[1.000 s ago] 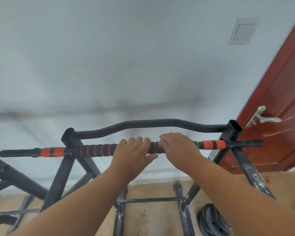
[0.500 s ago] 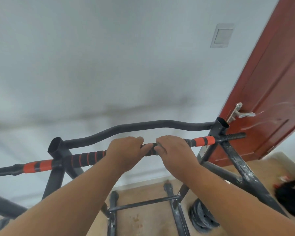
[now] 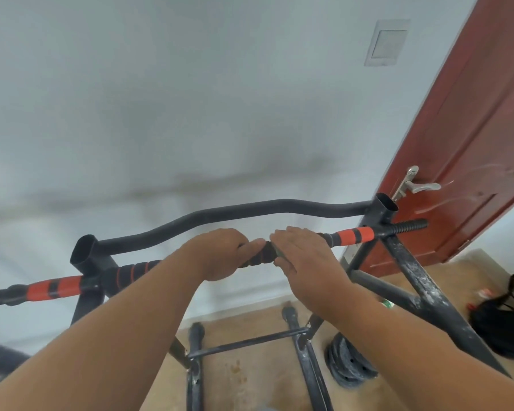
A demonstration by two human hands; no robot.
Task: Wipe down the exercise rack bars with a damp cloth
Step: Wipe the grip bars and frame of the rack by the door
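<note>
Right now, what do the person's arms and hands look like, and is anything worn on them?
Both forearms are bare, with no sleeves in view. The left hand and right hand wear no gloves, and no watch, ring or wristband shows.

— What carries everything here?
— A tan floor (image 3: 250, 381), stained near the middle.
— What stands on it?
— The black exercise rack (image 3: 422, 292).
— And beside the rack?
— Just right of its right leg, dark weight plates (image 3: 350, 366); farther right, a black bag (image 3: 505, 321), with small litter near it.
</note>
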